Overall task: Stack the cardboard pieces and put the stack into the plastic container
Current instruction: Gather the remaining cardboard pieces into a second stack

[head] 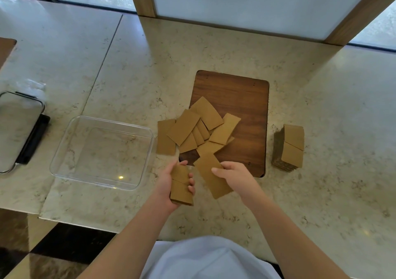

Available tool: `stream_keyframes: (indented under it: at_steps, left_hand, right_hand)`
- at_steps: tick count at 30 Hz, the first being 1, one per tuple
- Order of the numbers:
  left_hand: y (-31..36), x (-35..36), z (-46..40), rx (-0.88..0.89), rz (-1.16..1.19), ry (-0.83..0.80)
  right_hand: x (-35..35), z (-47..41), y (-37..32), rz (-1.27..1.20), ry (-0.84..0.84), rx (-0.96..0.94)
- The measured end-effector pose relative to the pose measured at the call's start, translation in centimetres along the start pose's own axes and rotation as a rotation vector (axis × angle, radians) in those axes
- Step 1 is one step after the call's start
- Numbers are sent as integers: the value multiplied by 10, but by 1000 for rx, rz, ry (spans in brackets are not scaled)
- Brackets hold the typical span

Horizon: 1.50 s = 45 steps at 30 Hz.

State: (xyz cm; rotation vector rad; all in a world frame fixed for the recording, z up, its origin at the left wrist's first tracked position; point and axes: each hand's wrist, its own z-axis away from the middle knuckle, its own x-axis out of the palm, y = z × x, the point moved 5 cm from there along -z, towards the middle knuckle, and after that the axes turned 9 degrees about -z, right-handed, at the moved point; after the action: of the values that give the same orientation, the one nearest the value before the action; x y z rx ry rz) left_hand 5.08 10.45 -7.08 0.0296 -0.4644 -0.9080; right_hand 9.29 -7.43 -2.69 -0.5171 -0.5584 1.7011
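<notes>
Low in the frame's centre, the left hand (171, 184) curls round a small stack (181, 185), kept upright so new pieces square up against it. The right hand (235, 178) pinches a single cardboard piece (211, 176) beside it, likely next onto the stack. Loose pieces (192, 128) litter the wooden board (240, 99) above. The plastic container (102, 152) waits empty at centre left on the counter (321, 193).
</notes>
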Motion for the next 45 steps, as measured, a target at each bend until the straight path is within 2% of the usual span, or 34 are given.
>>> stream_keyframes:
  at_steps: [4,7,11,13,14,16,18,20,22,25,28,32,33,35,38,41,45]
  left_hand:
    - [-8,15,2,-34,-32,-59]
    - [-10,36,8,-38,-79,-156]
    - [-1,52,13,25,-99,-234]
    - [3,56,13,69,-84,-258]
    - [4,55,10,88,-85,-246]
    - [6,51,4,111,-70,-215]
    - [11,52,0,94,-25,-206]
    - [15,53,-2,73,-12,-203]
    - [16,54,-3,69,-11,-193]
    - [21,56,-6,78,0,-196]
    - [25,60,-9,69,-13,-195]
    - [24,60,-12,49,-24,-162]
    - [24,60,-13,49,-21,-155]
    - [25,60,-13,47,-14,-158]
    - [25,61,-14,46,-35,-161]
    - [22,61,-15,46,-72,-140]
    - [17,64,-14,126,-95,-87]
  right_hand:
    - [-8,15,-19,163,227,-445]
    - [-1,19,-24,320,172,-706]
    - [13,19,-15,730,169,-841]
    - [17,17,-13,861,128,-802]
    - [20,14,-12,853,61,-749]
    - [16,12,-25,579,-12,-609]
    - [-1,3,-48,372,104,-587]
    - [-19,-16,-65,418,267,-584]
    - [-35,-43,-71,528,370,-430]
    - [-41,-78,-76,686,365,-223]
    - [-34,-97,-87,847,334,-225]
    - [-31,-105,-89,945,427,-199]
    - [-32,-106,-90,935,431,-190]
    - [-36,-105,-89,821,327,-149]
    - [-47,-93,-83,419,194,-134]
    - [-59,-64,-80,95,267,-179]
    - [-47,-30,-53,-352,330,-20]
